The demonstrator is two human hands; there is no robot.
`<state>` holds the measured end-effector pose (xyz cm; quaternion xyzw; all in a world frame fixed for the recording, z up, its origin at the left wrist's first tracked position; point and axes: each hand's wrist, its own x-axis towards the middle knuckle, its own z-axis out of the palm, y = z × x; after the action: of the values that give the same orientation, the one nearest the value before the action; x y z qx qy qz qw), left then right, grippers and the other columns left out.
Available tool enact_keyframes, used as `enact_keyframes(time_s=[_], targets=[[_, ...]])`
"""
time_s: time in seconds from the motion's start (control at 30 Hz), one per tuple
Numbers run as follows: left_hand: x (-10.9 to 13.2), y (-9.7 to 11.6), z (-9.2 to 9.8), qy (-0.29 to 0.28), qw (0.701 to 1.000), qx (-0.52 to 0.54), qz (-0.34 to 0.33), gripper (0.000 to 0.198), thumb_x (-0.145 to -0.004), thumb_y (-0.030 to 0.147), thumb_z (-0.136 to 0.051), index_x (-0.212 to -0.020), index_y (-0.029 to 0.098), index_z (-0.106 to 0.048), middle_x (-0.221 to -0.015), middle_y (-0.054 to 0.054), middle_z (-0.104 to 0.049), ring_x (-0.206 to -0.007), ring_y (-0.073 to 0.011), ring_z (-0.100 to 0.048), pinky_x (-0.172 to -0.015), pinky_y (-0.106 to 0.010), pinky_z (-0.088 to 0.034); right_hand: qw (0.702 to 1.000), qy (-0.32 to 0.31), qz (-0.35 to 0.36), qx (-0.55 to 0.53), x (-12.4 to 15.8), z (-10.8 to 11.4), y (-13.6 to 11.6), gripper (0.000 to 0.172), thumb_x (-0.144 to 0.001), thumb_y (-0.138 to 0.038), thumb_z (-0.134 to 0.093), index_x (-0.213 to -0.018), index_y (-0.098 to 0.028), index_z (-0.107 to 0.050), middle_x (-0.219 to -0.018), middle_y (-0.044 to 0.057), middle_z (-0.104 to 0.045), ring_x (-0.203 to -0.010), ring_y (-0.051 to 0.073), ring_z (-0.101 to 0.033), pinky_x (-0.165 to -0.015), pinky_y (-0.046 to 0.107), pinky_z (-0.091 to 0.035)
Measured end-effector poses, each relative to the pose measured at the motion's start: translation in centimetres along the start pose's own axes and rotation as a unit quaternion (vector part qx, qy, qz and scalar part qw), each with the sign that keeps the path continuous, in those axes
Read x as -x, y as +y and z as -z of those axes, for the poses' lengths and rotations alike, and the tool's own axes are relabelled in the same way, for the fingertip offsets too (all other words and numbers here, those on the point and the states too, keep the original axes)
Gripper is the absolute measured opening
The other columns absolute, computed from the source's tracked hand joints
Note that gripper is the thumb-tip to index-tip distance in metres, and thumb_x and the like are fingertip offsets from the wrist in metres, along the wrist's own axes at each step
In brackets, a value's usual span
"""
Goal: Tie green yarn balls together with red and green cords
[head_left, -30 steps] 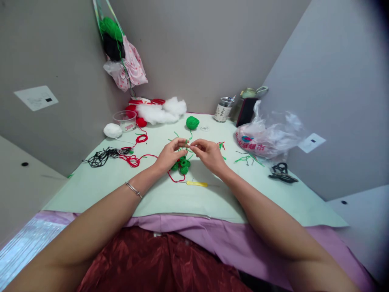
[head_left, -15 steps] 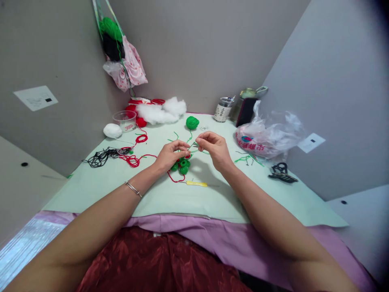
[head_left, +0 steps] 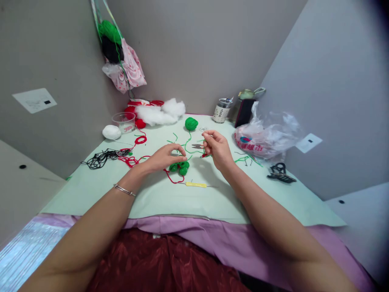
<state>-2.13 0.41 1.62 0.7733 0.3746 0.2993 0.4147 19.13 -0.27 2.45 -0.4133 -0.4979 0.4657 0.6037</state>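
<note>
My left hand [head_left: 167, 157] hovers over a cluster of small green crocheted balls [head_left: 182, 168], its fingers apart and curved, and nothing shows between them. Its thumb overlaps the cluster from my viewpoint; whether it touches I cannot tell. My right hand [head_left: 217, 149] is closed on small thread snips [head_left: 197, 146], whose blades point left. Thumb and index fingertips meet above; anything pinched there is too small to make out. Green yarn [head_left: 190, 147] trails from a green yarn ball [head_left: 191, 123] between the hands. A yellow-handled crochet hook [head_left: 196, 185] lies in front.
Black yarn [head_left: 105, 158], red yarn [head_left: 129, 162] and a clear tub [head_left: 124, 121] are on the left. White stuffing [head_left: 161, 113] lies at the back. To the right are a plastic bag [head_left: 258, 140], yarn scraps [head_left: 247, 159] and a black hair claw [head_left: 281, 173].
My left hand has opened from its pinch and shifted slightly left and down. The right hand has drawn a little to the right, and the snips' blades now show more plainly.
</note>
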Motion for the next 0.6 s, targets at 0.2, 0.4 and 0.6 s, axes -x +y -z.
enact_keyframes(time_s=[0.2, 0.4, 0.6], targets=[[0.14, -0.34, 0.61, -0.126, 0.992, -0.003, -0.023, 0.028, -0.076, 0.028, -0.063, -0.102, 0.024, -0.070, -0.112, -0.007, -0.067, -0.097, -0.0196, -0.061, -0.086, -0.032, -0.048, 1.000, -0.009, -0.006, 0.014, 0.11, -0.19, 0.17, 0.033, -0.072, -0.046, -0.075, -0.084, -0.019, -0.060, -0.055, -0.007, -0.051, -0.040, 0.004, -0.036, -0.039, 0.019, -0.023], [-0.15, -0.89, 0.33, -0.066, 0.995, 0.039, -0.056, 0.010, -0.074, 0.027, -0.068, -0.081, 0.024, -0.074, -0.102, -0.008, -0.070, -0.094, -0.0220, -0.063, -0.084, -0.033, -0.048, 0.999, -0.034, -0.014, 0.023, 0.16, -0.31, 0.42, 0.036, -0.070, -0.047, -0.077, -0.083, -0.018, -0.060, -0.055, -0.006, -0.053, -0.041, 0.005, -0.037, -0.039, 0.020, -0.023], [0.03, -0.24, 0.68, -0.016, 0.998, 0.054, -0.029, 0.014, -0.074, 0.021, -0.066, -0.085, 0.024, -0.073, -0.095, -0.005, -0.071, -0.083, -0.0189, -0.064, -0.077, -0.030, -0.048, 0.998, -0.042, -0.011, 0.034, 0.21, -0.32, 0.49, 0.034, -0.070, -0.046, -0.076, -0.081, -0.018, -0.060, -0.055, -0.005, -0.055, -0.041, 0.005, -0.038, -0.039, 0.020, -0.024]])
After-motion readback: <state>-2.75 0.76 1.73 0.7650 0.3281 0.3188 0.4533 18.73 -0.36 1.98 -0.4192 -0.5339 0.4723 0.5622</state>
